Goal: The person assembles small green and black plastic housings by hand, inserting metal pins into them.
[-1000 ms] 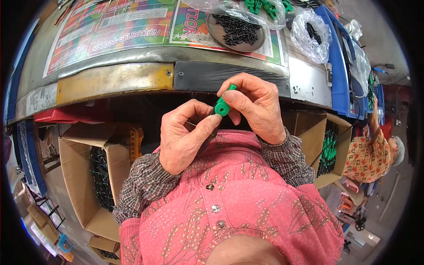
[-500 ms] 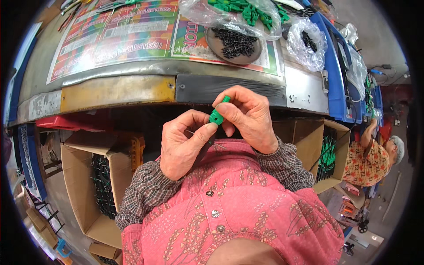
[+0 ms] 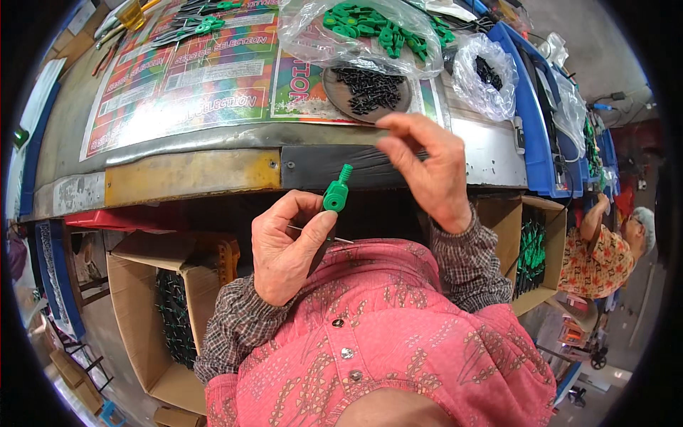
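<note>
My left hand (image 3: 281, 249) pinches a green plastic fitting (image 3: 334, 197) between thumb and index finger, above my lap. The fitting has a round body with a small hole and a ribbed stem pointing up. A thin metal rod (image 3: 343, 240) sticks out beside the left thumb; how it joins the fitting is hidden. Away from it, my right hand (image 3: 437, 174) is raised over the bench edge, thumb and fingers apart, holding nothing visible. Its fingertips are nearest a round grey dish (image 3: 332, 97) heaped with small black screw-like pieces (image 3: 373, 87).
A clear bag (image 3: 302, 28) of green parts lies behind the dish, with another bag (image 3: 462, 85) of black pieces alongside. Blue bins (image 3: 544, 167) stand at the right. Cardboard boxes (image 3: 135, 313) flank me below the bench (image 3: 192, 167). A co-worker (image 3: 601, 260) is at far right.
My right hand has let go of the green fitting and moved up and right toward the dish. My left hand keeps the fitting, now fully in view.
</note>
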Tool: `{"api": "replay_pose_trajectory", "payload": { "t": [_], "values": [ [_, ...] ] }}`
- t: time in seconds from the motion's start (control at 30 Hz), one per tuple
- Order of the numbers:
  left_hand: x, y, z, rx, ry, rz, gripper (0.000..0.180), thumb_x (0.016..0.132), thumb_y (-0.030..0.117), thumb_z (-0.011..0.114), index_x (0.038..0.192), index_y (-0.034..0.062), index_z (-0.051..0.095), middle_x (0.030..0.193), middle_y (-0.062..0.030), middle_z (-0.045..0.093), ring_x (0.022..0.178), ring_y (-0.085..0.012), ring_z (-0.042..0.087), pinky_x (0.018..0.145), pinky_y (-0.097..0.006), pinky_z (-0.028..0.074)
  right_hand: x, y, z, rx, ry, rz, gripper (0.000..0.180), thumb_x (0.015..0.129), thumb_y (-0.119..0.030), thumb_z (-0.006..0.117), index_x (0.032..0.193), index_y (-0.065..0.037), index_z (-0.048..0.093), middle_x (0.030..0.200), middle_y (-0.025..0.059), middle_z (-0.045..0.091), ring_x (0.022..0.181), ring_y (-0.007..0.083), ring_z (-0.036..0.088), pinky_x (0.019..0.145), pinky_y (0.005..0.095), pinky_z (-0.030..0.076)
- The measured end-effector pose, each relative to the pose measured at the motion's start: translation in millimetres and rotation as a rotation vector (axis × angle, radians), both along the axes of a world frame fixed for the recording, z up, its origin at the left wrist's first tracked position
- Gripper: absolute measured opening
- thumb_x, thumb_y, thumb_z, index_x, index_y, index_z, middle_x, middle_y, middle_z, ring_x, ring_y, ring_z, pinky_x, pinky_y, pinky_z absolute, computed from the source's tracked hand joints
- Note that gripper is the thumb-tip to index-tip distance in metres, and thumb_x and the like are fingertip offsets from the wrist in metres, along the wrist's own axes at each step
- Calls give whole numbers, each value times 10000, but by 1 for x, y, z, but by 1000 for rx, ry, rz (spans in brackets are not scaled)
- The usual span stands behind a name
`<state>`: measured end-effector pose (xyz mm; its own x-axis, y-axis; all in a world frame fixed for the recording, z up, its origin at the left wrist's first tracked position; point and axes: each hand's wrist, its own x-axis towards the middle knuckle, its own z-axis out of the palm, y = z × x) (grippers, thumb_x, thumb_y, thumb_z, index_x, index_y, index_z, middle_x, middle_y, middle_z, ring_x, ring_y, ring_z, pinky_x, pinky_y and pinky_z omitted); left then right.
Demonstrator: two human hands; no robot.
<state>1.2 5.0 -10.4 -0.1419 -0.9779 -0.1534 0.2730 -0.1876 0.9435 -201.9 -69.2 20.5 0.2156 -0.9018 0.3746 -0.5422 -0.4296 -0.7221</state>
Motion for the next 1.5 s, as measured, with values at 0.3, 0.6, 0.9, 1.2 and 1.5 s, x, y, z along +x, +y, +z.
{"api": "replay_pose_trajectory", "payload": {
  "t": [0.3,0.6,0.9,1.2,1.5],
  "values": [
    [7,-3,1,10,-55,46,117,872,51,649,949,-29,610,763,22,581,675,-20,486,598,-173,398,-20,-32,-9,-344,445,-90,292,726,-132,738,981,-23,648,901,101,570,843,282,551,713,377,453],
    [6,-3,4,25,-31,53,116,873,52,647,948,-29,611,767,23,580,680,-21,492,598,-176,400,-20,-32,-13,-350,438,-75,244,726,-122,733,935,-20,659,889,95,546,845,275,540,713,377,449],
    [6,-2,5,10,19,104,122,877,77,651,943,-20,617,770,26,586,669,-24,489,597,-184,398,-17,-35,-12,-319,306,5,139,725,-36,697,853,-26,645,840,91,583,830,267,558,708,359,455],
    [8,-2,13,10,99,127,138,884,99,651,962,-5,606,754,37,578,603,0,459,508,-161,345,-2,-7,1,-47,-35,84,86,767,6,676,844,-11,641,816,51,595,694,138,566,587,249,439],
    [-4,-10,32,-146,6,184,136,893,91,639,977,-10,607,786,28,589,625,-9,476,528,-163,369,28,21,19,-121,-216,282,138,753,19,705,869,-2,633,838,68,589,694,131,570,570,241,458]
  ]
}}
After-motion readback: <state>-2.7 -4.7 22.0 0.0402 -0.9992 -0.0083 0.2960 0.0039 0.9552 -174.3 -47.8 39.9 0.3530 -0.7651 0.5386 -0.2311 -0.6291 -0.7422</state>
